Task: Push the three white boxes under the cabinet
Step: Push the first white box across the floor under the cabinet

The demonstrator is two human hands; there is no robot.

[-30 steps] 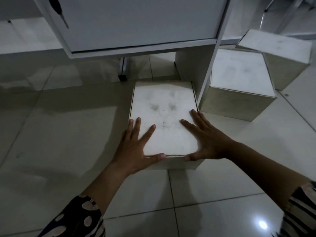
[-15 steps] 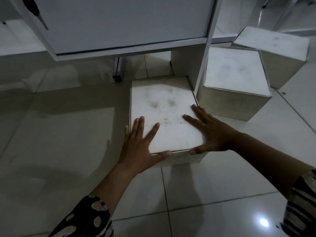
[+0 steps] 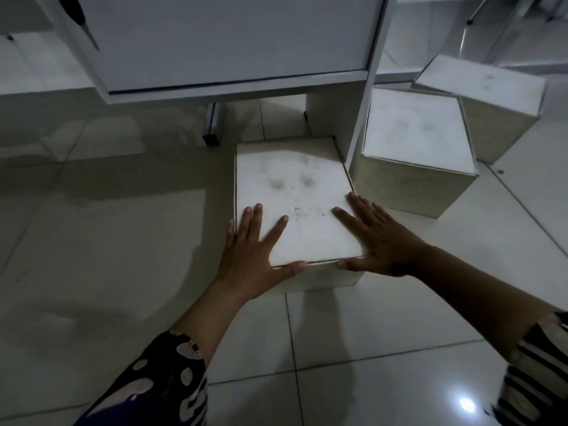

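Since the earlier frames the nearest white box [image 3: 295, 207] has slid farther toward the cabinet [image 3: 215, 41], its far edge now at the cabinet's side panel [image 3: 364, 96]. Left hand [image 3: 255, 256] and right hand [image 3: 381, 244] lie flat on the box's near top corners, fingers spread, thumbs hooked over the near edge. The second white box [image 3: 412, 139] sits right of the panel, touching it; the third white box [image 3: 479, 87] stands behind it, farther right. All rest on the tiled floor [image 3: 92, 256].
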